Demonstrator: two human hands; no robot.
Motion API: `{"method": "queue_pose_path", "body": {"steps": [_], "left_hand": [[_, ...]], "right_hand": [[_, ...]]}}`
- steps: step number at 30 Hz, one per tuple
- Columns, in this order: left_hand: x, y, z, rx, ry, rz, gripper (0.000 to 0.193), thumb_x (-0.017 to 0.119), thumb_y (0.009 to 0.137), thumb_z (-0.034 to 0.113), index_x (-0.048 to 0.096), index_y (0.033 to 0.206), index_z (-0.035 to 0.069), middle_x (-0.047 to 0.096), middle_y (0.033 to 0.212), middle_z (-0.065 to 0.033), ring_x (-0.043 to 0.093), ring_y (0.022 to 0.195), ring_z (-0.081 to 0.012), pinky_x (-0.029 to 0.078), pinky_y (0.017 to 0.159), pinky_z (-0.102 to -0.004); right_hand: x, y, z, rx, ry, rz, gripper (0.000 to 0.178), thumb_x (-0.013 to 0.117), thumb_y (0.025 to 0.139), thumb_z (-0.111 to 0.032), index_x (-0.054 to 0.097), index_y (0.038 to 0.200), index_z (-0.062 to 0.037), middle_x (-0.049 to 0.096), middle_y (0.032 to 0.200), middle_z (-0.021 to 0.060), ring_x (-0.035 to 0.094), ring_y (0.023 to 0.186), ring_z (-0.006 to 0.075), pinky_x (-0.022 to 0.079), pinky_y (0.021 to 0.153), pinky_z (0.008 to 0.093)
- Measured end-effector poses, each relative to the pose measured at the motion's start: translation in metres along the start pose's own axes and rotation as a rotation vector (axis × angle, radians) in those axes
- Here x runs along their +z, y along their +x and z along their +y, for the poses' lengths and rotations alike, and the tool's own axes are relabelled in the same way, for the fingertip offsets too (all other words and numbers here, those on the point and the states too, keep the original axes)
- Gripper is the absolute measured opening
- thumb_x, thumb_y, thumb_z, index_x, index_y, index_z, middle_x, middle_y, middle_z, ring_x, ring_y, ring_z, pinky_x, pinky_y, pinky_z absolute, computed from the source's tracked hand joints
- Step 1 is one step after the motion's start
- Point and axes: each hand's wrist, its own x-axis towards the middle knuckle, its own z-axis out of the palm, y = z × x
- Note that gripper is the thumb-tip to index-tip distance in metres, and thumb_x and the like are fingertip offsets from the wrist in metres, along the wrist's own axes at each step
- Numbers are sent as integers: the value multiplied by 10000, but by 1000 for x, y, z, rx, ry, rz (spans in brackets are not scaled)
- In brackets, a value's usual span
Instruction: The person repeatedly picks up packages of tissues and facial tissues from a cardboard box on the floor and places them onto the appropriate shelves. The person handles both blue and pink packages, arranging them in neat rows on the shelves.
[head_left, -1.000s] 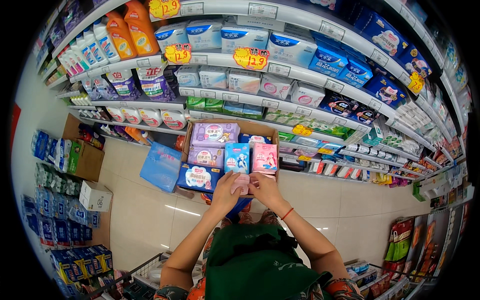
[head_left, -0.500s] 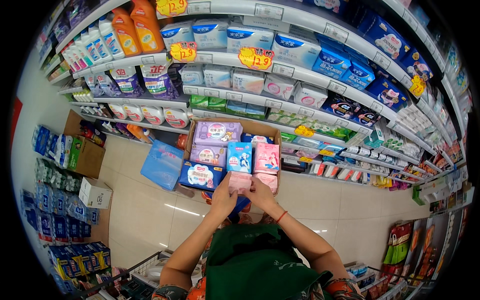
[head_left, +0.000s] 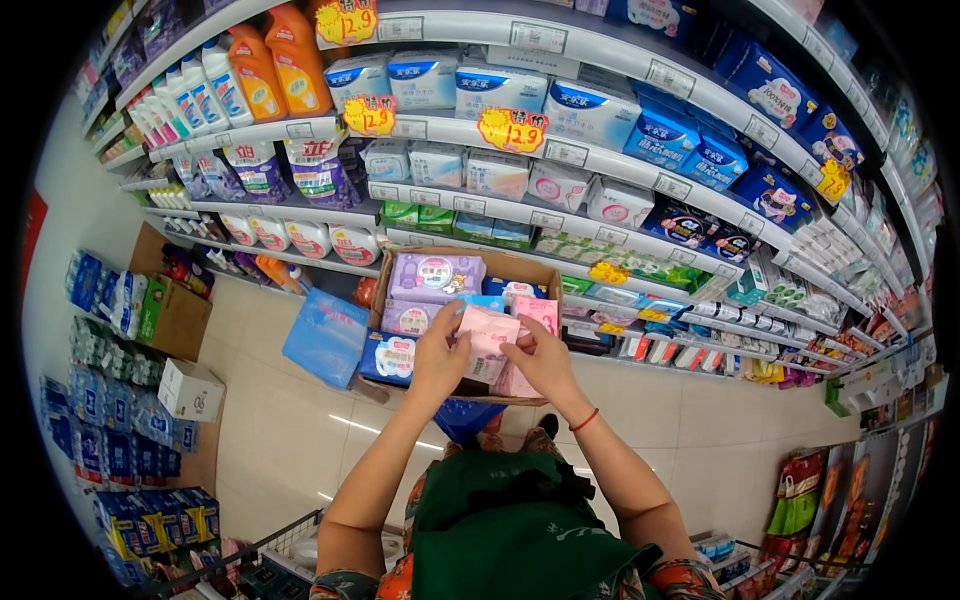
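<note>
Between my two hands, a light pink packet of sanitary pads [head_left: 490, 340] is held up over an open cardboard box [head_left: 553, 283]. My left hand [head_left: 440, 352] grips its left edge, and my right hand [head_left: 545, 362] pinches its lower right side. Inside the box are purple packets [head_left: 434, 276], a dark blue and white packet [head_left: 392, 357] and a pink packet [head_left: 540, 312]. A light blue packet [head_left: 486, 301] is mostly hidden behind the held one. A red cord circles my right wrist.
Beyond the box, long shelves [head_left: 600, 150] carry packets and bottles. A blue plastic sheet or bag [head_left: 326, 337] lies on the floor left of the box. Wrapped packs [head_left: 160, 515] and a white carton [head_left: 190, 390] stand farther left. A wire basket [head_left: 290, 535] is at lower left.
The pink packet has been raised and tilted, so its broad front now shows. Both hands have moved slightly up and away from me with it, covering more of the light blue packet.
</note>
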Motion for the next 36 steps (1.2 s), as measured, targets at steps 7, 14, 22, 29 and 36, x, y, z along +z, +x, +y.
{"method": "queue_pose_path", "body": {"steps": [7, 14, 22, 29, 36], "left_hand": [[13, 37, -37, 10, -69, -29, 515, 578, 905, -59, 488, 1401, 39, 630, 1303, -158, 628, 1161, -214, 513, 927, -296], [19, 34, -53, -9, 84, -10, 517, 634, 877, 7, 511, 1379, 16, 607, 1305, -215, 604, 1192, -338, 500, 957, -402], [15, -16, -38, -22, 138, 12, 768, 672, 876, 51, 268, 1526, -20, 377, 1522, -223, 408, 1383, -311, 365, 1095, -397], [53, -57, -32, -306, -353, 18, 977, 658, 894, 41, -27, 1589, 85, 151, 1616, -172, 281, 1454, -302, 265, 1155, -454], [61, -44, -56, -186, -323, 163, 839, 664, 859, 14, 167, 1533, -21, 231, 1534, -203, 311, 1407, -316, 334, 1127, -379]], "right_hand": [[10, 36, 23, 26, 24, 47, 529, 753, 840, -202, 582, 1304, -17, 727, 884, 128, 707, 778, 200, 559, 719, 317], [14, 48, 38, 41, -29, -23, 446, 743, 841, -238, 627, 1234, -61, 720, 954, 129, 708, 817, 232, 566, 734, 331], [2, 61, 55, -1, -156, -18, 435, 752, 818, -350, 654, 1113, -45, 678, 1053, 177, 675, 958, 313, 535, 839, 396], [-3, 62, 60, -48, -66, -38, 421, 780, 800, -370, 642, 961, -6, 692, 959, 157, 690, 837, 284, 542, 766, 370], [-8, 51, 38, 82, -52, -196, 416, 775, 816, -356, 637, 1011, -15, 721, 883, 142, 709, 823, 245, 549, 740, 345]]}}
